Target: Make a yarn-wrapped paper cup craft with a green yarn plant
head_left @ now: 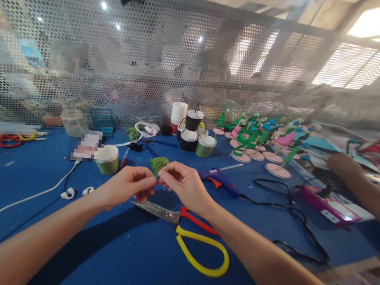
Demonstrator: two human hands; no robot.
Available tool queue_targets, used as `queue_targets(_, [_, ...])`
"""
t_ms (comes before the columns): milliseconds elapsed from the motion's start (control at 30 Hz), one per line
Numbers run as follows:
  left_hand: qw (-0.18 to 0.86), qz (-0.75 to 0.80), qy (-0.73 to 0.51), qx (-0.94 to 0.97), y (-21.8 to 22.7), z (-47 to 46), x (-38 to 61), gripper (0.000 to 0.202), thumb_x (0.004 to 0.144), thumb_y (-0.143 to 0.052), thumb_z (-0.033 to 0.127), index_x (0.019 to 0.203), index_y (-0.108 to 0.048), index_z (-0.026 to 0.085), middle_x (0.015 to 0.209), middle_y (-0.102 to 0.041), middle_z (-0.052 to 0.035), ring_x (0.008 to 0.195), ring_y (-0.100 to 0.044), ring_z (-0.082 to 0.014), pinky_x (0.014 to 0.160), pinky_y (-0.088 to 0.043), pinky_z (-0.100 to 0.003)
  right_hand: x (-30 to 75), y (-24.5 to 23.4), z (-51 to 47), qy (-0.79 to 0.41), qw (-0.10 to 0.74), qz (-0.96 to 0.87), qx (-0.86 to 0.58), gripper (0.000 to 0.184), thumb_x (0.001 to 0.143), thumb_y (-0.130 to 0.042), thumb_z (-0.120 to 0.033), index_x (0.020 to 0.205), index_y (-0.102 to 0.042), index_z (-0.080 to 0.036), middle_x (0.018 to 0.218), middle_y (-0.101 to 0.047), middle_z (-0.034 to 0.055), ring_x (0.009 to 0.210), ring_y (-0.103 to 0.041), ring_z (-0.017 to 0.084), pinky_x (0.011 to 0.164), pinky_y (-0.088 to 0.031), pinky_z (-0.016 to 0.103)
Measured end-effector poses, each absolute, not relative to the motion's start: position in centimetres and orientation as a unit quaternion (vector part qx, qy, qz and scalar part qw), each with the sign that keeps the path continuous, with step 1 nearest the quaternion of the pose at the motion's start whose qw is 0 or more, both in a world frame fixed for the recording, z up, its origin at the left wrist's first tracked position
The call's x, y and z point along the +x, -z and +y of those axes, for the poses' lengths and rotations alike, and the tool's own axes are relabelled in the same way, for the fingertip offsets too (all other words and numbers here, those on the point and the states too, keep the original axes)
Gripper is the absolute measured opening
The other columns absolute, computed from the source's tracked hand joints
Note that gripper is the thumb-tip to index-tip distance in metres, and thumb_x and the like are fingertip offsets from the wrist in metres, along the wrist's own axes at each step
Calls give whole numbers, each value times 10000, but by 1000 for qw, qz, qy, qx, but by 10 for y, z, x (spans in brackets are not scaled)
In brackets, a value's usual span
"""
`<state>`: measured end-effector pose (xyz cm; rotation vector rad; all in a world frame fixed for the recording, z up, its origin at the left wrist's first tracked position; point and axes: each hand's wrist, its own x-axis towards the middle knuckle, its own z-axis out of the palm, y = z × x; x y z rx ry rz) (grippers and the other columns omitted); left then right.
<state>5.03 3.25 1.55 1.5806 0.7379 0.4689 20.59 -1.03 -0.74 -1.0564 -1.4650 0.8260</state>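
My left hand (132,184) and my right hand (185,183) meet above the middle of the blue table. Thumb and fingers are pinched together on each; whatever lies between them is too small to make out. Just behind the fingertips sits a ball of green yarn (159,163), partly covered by my right hand. Below the hands lie large scissors (164,213) with one red and one yellow handle. A green paper cup with a white inside (108,160) stands to the left of my left hand. A blue glue gun (222,179) rests to the right of my right hand.
Small cups (189,140) and a white cup stack (179,112) stand at the back. Several green figures on pink discs (276,170) fill the right rear. A black cord (292,208) runs toward a purple power strip (329,206). Another person's hand (342,168) is at right. Earphones (68,193) lie left.
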Motion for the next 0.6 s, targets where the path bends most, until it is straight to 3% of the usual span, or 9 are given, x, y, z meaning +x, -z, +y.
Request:
queue_targets(133, [678, 331, -309, 579, -19, 35, 49, 138, 732, -549, 240, 653, -553, 127, 582, -581, 19, 450, -524, -44, 430, -419, -131, 205, 10, -6, -519, 567, -514, -381, 208, 772, -486, -350, 811, -566, -161, 659, -575, -5, 548, -543, 86, 484, -428, 213])
queue_targets(300, [708, 340, -423, 453, -21, 34, 50, 107, 755, -510, 147, 680, -578, 110, 603, -616, -11, 491, -571, -57, 489, -485, -135, 207, 8, -1, -671, 584, -348, -296, 176, 759, -537, -281, 848, -586, -137, 786, -631, 29, 661, -594, 85, 589, -463, 193])
queue_targets(433, [706, 327, -471, 416, -20, 32, 53, 120, 748, -529, 140, 638, -566, 110, 607, -621, -7, 533, -594, -68, 521, -505, -138, 207, 4, 0, -698, 608, -275, -259, 263, 810, -447, -359, 813, -596, -142, 815, -638, 32, 697, -595, 73, 642, -471, 178])
queue_targets(600, [718, 320, -446, 429, -14, 30, 55, 89, 686, -614, 173, 638, -565, 116, 650, -636, -12, 597, -618, -95, 567, -517, -167, 204, 5, -4, -668, 610, -340, -260, 72, 725, -584, -233, 747, -594, -165, 780, -629, -5, 666, -580, 66, 612, -463, 176])
